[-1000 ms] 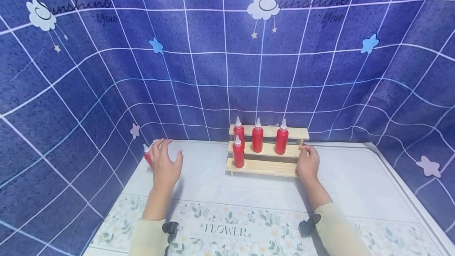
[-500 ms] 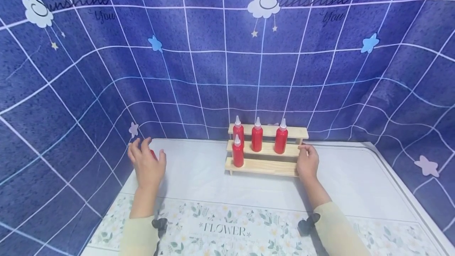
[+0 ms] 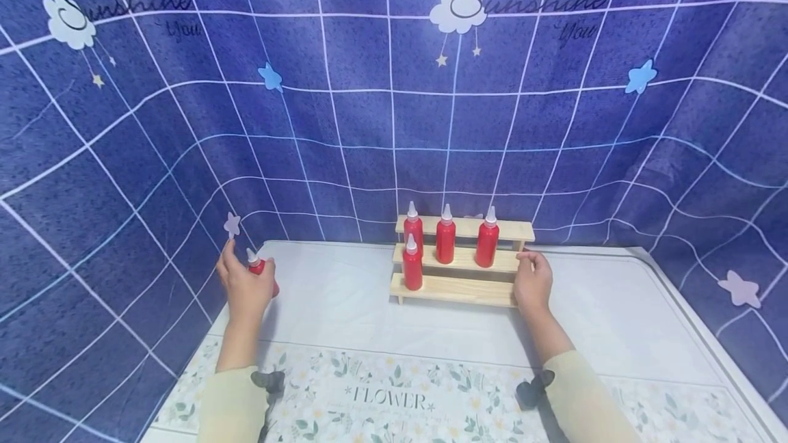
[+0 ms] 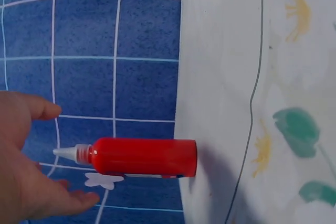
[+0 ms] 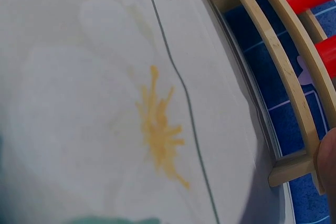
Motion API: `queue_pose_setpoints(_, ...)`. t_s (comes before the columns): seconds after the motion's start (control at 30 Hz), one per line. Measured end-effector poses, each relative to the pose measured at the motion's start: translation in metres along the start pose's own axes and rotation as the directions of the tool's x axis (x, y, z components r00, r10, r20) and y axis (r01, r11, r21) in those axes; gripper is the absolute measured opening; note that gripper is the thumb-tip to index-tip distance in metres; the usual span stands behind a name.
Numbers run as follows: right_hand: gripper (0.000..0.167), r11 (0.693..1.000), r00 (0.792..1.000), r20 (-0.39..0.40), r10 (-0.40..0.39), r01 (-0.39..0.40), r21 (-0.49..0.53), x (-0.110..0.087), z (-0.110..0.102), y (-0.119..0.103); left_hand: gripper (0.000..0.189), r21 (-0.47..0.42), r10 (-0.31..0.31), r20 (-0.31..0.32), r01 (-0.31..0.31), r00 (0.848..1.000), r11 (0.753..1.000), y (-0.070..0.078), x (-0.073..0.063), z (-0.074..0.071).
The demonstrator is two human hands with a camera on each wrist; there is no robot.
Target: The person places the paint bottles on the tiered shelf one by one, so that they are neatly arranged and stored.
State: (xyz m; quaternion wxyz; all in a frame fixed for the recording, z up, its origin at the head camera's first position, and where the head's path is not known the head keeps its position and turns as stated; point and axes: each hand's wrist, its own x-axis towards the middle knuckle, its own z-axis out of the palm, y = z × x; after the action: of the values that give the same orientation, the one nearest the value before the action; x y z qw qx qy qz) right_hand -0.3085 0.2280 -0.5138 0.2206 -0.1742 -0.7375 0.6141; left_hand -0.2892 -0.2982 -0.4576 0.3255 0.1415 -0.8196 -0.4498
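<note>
My left hand (image 3: pixel 246 287) is at the far left beside a red squeeze bottle (image 3: pixel 255 265) with a white pointed nozzle. In the left wrist view the thumb and fingers of the left hand (image 4: pixel 26 174) are spread apart on either side of the nozzle end, and that bottle (image 4: pixel 144 157) stands upright on the white cloth. A three-step wooden rack (image 3: pixel 468 288) carries one red bottle (image 3: pixel 413 271) at the left of its front step and three red bottles (image 3: pixel 446 243) on the middle step. My right hand (image 3: pixel 533 280) grips the rack's right end, fingers curled.
The rack stands near the back edge of a table with a white cloth (image 3: pixel 345 313), whose front band has a flower print (image 3: pixel 394 374). A blue checked curtain (image 3: pixel 357 115) rises behind and at both sides, close to the left hand.
My left hand has moved left, and its thumb and fingers now stand about the lone bottle, which shows between them. The right hand and the rack have not moved.
</note>
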Motion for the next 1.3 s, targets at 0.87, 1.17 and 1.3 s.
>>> queue_pose_setpoints(0.87, 0.029, 1.000, 1.000, 0.025, 0.018, -0.018, -0.002, 0.000, -0.001, 0.002, 0.064, 0.349, -0.174, 0.233, 0.084, 0.957, 0.933, -0.029, 0.008, 0.000)
queue_pose_setpoints(1.17, 0.029, 1.000, 1.000, 0.003, 0.017, -0.017, 0.016, 0.001, 0.001, 0.001, 0.062, 0.358, -0.143, 0.258, 0.043, 0.955, 0.933, -0.028, 0.013, -0.004)
queue_pose_setpoints(1.3, 0.028, 1.000, 1.000, -0.003, 0.008, -0.008, 0.009, 0.001, 0.001, 0.002, 0.062, 0.364, -0.148, 0.273, 0.040, 0.951, 0.931, -0.030, 0.012, -0.003)
